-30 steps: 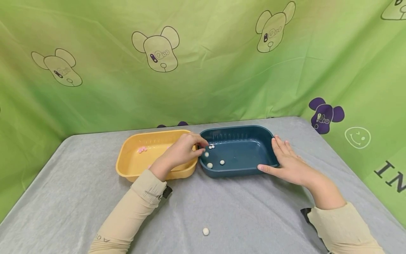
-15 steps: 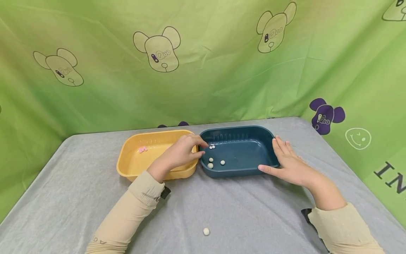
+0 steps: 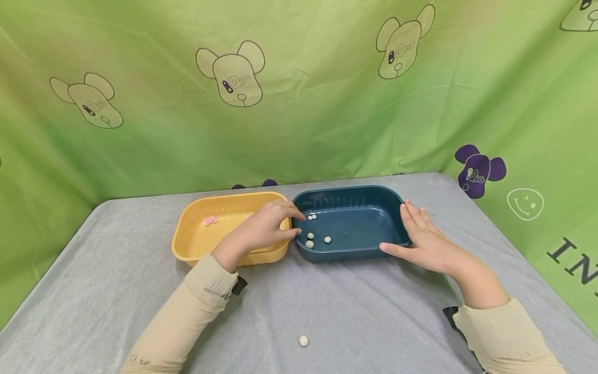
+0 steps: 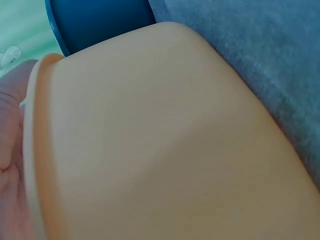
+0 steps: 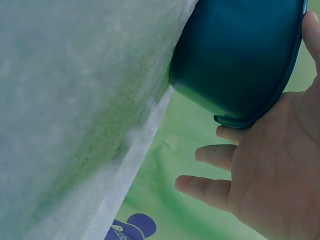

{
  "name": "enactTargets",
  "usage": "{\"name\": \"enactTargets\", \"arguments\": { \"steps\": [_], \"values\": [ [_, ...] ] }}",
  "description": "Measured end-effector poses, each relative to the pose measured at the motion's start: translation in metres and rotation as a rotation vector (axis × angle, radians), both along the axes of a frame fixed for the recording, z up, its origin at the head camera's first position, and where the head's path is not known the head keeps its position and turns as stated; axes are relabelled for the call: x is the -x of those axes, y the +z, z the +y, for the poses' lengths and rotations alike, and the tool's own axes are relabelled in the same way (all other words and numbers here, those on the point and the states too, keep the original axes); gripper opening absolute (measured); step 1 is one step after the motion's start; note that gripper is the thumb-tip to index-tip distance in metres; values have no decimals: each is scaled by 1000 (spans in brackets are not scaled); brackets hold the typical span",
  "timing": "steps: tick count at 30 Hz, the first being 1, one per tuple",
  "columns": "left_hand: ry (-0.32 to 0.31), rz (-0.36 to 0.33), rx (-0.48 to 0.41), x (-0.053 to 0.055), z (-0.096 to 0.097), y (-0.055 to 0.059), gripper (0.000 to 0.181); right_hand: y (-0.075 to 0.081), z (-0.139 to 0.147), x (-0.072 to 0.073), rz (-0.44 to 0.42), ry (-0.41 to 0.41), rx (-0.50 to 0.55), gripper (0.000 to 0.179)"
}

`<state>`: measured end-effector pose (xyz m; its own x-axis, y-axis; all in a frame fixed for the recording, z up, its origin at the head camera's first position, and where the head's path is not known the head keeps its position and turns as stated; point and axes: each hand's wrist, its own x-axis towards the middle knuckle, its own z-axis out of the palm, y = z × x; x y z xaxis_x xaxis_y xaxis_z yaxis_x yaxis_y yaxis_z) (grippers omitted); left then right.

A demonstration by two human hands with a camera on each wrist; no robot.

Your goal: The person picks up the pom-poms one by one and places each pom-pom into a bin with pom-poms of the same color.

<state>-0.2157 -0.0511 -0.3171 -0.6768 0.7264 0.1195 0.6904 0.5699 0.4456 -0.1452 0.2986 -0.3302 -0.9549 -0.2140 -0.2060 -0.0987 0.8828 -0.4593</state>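
My left hand (image 3: 263, 227) reaches across the yellow plastic basin (image 3: 187, 241), its thumb and fingertips parted over the left rim of the dark blue basin (image 3: 359, 228). Nothing shows between them. Several small white balls (image 3: 327, 240) lie at the left end inside the blue basin. A few pink balls (image 3: 211, 221) sit in the yellow one. With fingers straight and spread, my right hand (image 3: 427, 243) rests against the blue basin's right end; the right wrist view shows its palm beside the basin wall (image 5: 235, 60). In the left wrist view, the yellow wall (image 4: 150, 130) hides most of the left hand.
Both basins stand side by side towards the back of a table with grey cloth (image 3: 117, 291). One white ball (image 3: 303, 341) lies on the cloth near the front. A green printed curtain (image 3: 317, 114) hangs behind the table and along its sides.
A white ball below my left fingers has dropped and settled by the others in the blue basin. The left thumb and fingers have spread wider. My right hand has stayed put.
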Motion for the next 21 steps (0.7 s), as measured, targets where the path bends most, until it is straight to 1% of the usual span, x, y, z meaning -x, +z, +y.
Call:
{"name": "enactTargets", "arguments": {
  "steps": [4,15,21],
  "values": [
    [-6,-11,32,-5,-3,2,31,0,0,1,-1,-2,0,114],
    [-55,6,53,-23,-11,4,35,-2,0,-1,6,-4,5,114],
    [-102,42,64,-32,-15,4,39,-4,0,-1,13,4,4,113]
  ]
}}
